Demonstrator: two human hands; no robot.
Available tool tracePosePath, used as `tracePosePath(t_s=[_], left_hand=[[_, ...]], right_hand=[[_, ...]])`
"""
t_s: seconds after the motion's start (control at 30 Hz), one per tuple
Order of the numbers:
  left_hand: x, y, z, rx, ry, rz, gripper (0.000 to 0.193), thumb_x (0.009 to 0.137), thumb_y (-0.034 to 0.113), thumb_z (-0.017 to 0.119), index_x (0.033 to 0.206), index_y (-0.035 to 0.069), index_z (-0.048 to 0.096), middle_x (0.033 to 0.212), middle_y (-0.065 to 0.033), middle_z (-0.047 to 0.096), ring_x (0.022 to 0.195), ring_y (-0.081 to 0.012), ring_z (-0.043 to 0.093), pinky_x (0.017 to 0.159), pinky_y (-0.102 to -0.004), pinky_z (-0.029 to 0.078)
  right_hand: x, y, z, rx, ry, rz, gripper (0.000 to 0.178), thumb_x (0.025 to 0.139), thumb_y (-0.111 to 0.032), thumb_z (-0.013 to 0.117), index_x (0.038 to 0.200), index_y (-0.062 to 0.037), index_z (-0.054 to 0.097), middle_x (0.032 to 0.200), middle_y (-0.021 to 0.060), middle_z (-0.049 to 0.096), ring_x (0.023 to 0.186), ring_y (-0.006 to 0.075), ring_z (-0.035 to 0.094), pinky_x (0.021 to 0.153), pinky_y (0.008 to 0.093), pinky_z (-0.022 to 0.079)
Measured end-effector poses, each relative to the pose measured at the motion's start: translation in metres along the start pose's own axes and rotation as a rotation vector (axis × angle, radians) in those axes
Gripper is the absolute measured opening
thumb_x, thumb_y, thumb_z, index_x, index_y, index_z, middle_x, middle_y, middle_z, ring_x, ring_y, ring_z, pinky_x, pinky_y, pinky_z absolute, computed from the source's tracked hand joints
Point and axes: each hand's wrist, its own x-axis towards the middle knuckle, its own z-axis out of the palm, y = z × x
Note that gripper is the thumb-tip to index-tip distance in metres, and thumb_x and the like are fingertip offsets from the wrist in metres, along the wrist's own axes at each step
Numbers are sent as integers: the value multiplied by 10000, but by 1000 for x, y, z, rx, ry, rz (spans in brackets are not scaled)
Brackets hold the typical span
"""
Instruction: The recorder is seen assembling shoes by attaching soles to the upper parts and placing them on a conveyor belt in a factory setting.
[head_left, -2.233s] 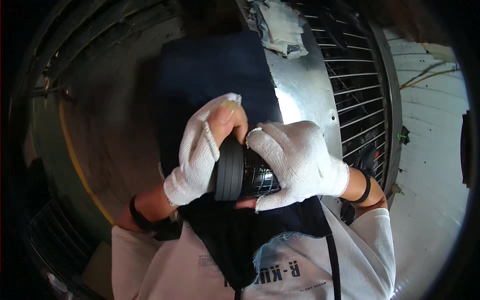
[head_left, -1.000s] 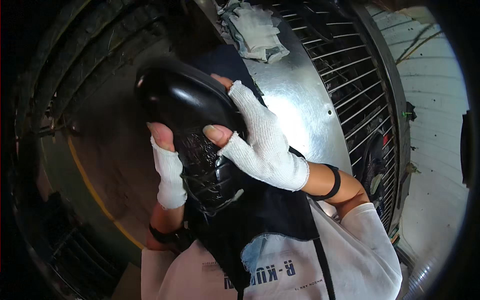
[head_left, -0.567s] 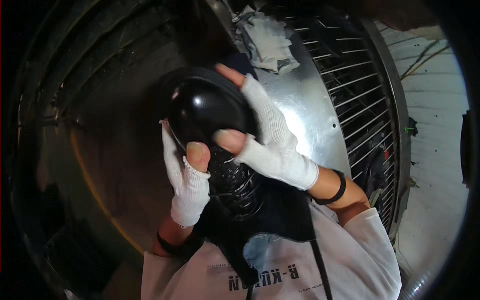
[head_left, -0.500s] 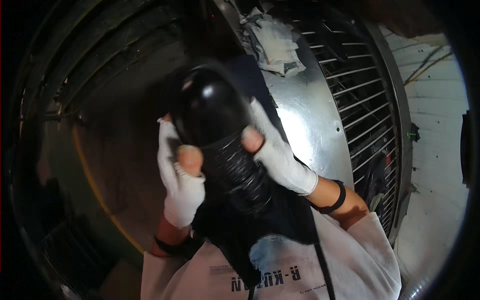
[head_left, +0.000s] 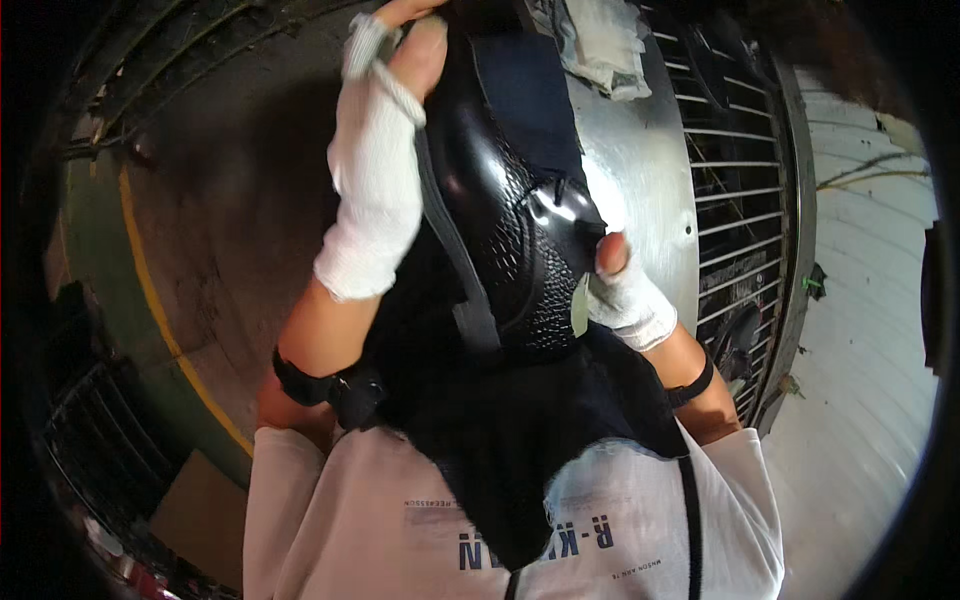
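A glossy black shoe [head_left: 490,160], its rear part patterned in a scaly texture, lies tilted on its side in front of my chest. A dull grey strip runs along its left edge. My left hand [head_left: 385,150], in a white glove with bare fingertips, is closed round the far end of the shoe; some of its fingers are hidden. At the near right end, my right hand [head_left: 628,290], gloved the same way, grips the shoe with its thumb up and its other fingers out of sight. Below the shoe hangs a black apron [head_left: 500,420].
To the right stands a metal worktop [head_left: 640,170] with a dark blue cloth [head_left: 530,95] at its edge and crumpled whitish cloths [head_left: 605,50] at the back. Beyond it runs a rack of metal bars [head_left: 735,190]. A yellow line [head_left: 150,290] crosses the floor at left.
The shoe has turned from toe-up between both hands to lying on its side, showing its textured part. My left hand has moved up and away, my right hand to the lower right.
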Motion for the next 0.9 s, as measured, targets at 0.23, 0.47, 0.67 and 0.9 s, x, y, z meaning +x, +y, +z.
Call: tracePosePath(t_s=[0.23, 0.47, 0.67, 0.9], left_hand=[[-29, -32, 19, 511, 231, 266, 565, 1004, 234, 729, 1491, 14, 542, 1392, -171, 585, 1293, -304, 550, 1135, -419, 407], [-16, -64, 2, -378, -51, -394, 699, 1141, 427, 451, 1695, 78, 207, 1727, -92, 300, 1577, -212, 300, 1302, -365, 210], [-76, -120, -5, -554, 185, -880, 699, 1139, 415, 484, 1650, 0, 249, 1649, -116, 387, 1494, -186, 397, 1262, -346, 310], [-54, -128, -15, -597, 167, -819, 571, 1143, 459, 448, 1511, 27, 509, 1397, -90, 660, 1247, -198, 654, 1113, -383, 512]], right_hand=[[16, -15, 26, -195, 198, 4, 466, 942, -220, 783, 1346, -33, 644, 1076, 30, 714, 1027, 131, 640, 939, 304, 500], [82, -36, 25, -368, 288, -156, 366, 978, -303, 728, 1213, -22, 717, 1081, 40, 726, 1012, 119, 645, 916, 280, 500], [114, -19, 22, -332, 403, -22, 333, 1030, -232, 667, 1254, 14, 683, 1161, 83, 746, 1085, 147, 673, 1008, 298, 504], [138, -19, 24, -342, 333, -175, 287, 978, -326, 725, 1074, -56, 721, 762, -30, 626, 626, 64, 522, 575, 243, 438]])
